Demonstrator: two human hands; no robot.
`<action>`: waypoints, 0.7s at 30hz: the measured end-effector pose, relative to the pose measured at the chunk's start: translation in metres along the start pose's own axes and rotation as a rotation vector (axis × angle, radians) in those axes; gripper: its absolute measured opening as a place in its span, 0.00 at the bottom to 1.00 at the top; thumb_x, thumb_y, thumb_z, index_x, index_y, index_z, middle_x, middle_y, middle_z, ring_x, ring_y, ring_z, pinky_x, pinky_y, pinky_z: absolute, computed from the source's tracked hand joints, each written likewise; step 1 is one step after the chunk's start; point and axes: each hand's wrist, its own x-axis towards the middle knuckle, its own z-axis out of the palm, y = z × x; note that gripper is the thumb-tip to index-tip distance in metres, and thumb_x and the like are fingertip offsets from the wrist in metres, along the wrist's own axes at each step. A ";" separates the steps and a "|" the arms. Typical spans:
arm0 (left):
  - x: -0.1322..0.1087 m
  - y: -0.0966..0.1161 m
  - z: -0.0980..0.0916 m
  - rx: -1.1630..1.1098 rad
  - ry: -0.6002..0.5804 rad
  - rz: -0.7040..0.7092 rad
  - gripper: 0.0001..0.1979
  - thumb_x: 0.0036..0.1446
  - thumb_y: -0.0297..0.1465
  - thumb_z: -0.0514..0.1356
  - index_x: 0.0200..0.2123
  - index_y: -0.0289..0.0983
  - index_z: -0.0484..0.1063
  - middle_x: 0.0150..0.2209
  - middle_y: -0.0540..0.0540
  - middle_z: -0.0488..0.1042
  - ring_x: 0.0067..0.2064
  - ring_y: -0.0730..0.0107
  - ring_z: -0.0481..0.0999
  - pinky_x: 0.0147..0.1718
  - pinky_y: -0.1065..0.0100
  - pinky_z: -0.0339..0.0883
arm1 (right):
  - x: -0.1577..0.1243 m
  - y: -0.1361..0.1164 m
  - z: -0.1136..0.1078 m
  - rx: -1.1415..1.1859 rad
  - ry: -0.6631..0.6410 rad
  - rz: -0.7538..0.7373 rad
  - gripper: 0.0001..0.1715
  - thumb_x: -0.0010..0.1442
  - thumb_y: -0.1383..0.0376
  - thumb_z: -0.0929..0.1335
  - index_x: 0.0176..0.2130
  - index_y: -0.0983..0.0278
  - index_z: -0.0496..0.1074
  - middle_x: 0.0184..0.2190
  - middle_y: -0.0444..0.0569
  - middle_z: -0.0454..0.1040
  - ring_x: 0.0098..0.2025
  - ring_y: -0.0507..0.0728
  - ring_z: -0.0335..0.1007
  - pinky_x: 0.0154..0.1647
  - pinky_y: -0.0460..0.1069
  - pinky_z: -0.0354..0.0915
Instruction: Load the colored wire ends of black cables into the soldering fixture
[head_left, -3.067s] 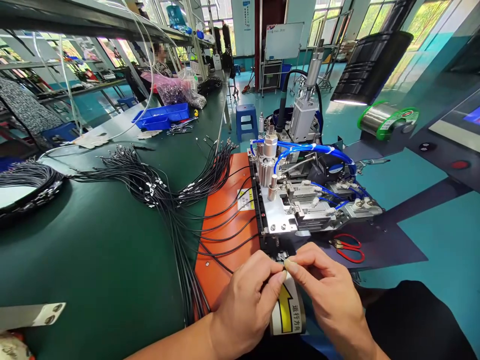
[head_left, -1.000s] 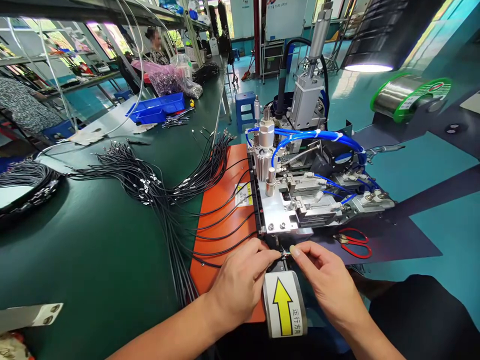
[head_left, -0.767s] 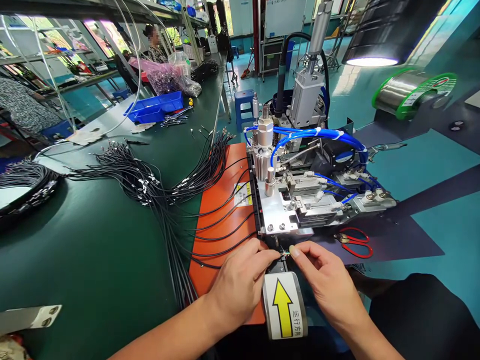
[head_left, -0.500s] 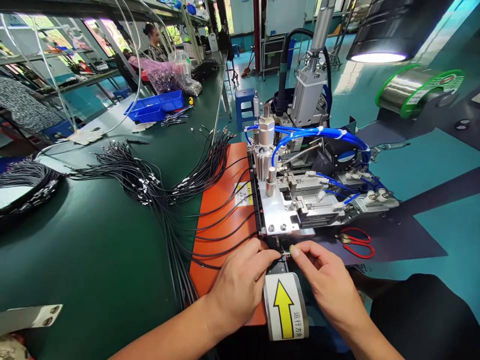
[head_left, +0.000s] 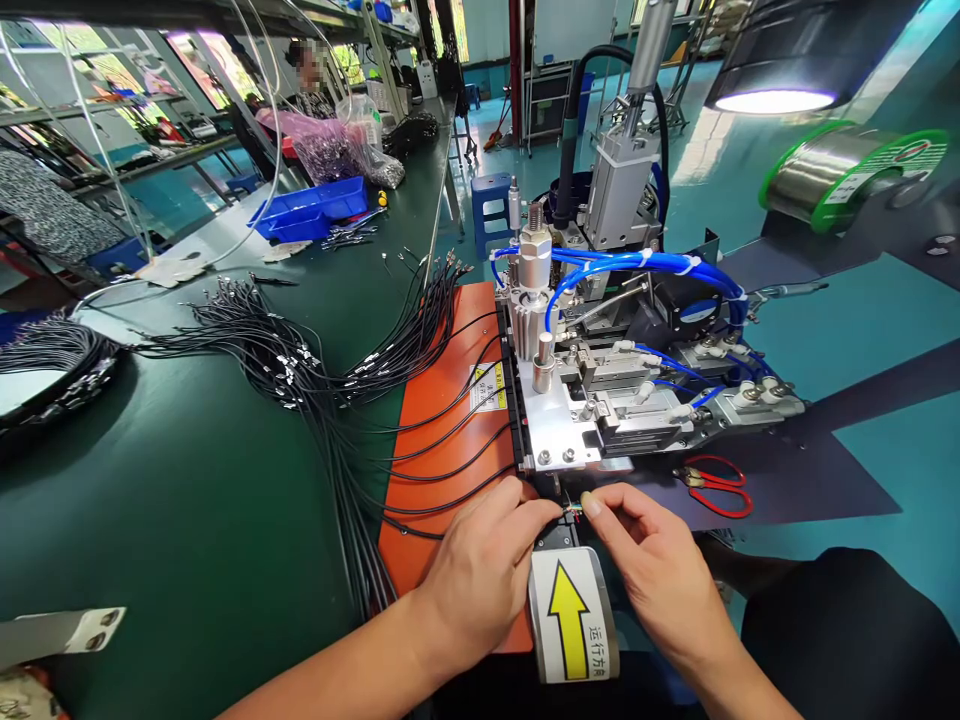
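At the near end of a metal machine (head_left: 559, 425), my left hand (head_left: 491, 560) pinches the end of a black cable (head_left: 412, 533). From that end fan out thin coloured wires (head_left: 572, 508). My right hand (head_left: 649, 555) has thumb and forefinger closed on the tips of these wires. Several more black cables run over the orange plate (head_left: 442, 430) into the machine's edge. Just below my fingers is a white label with a yellow arrow (head_left: 568, 615). The small details between my fingertips are hard to make out.
Red-handled cutters (head_left: 716, 487) lie right of my right hand. A bundle of black cables (head_left: 289, 350) spreads over the green table (head_left: 225, 540). Blue trays (head_left: 315, 208) stand farther back. A solder wire spool (head_left: 847, 175) and a lamp (head_left: 795, 60) are at upper right. A person (head_left: 307, 80) sits beyond.
The view has shifted very slightly. Both hands keep the same place and the same pinch on the cable end and its wires.
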 end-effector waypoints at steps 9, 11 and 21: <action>0.000 0.000 0.002 0.041 0.004 0.006 0.14 0.66 0.22 0.52 0.48 0.34 0.76 0.37 0.42 0.68 0.37 0.65 0.69 0.34 0.67 0.66 | 0.000 0.001 0.002 -0.019 0.011 0.002 0.23 0.65 0.45 0.68 0.40 0.62 0.74 0.33 0.47 0.74 0.33 0.54 0.65 0.34 0.47 0.64; -0.001 0.000 0.003 0.064 0.007 0.002 0.14 0.67 0.23 0.52 0.48 0.35 0.76 0.36 0.42 0.68 0.37 0.65 0.69 0.33 0.67 0.65 | 0.000 0.001 0.003 -0.022 0.019 -0.001 0.23 0.64 0.45 0.68 0.39 0.62 0.74 0.33 0.47 0.74 0.33 0.54 0.65 0.34 0.47 0.64; 0.000 0.002 0.003 0.113 0.001 0.001 0.11 0.65 0.24 0.54 0.45 0.35 0.75 0.35 0.44 0.65 0.35 0.66 0.68 0.31 0.67 0.62 | -0.001 0.007 0.008 -0.024 0.058 -0.012 0.23 0.65 0.45 0.67 0.39 0.62 0.73 0.31 0.46 0.71 0.31 0.54 0.63 0.29 0.46 0.63</action>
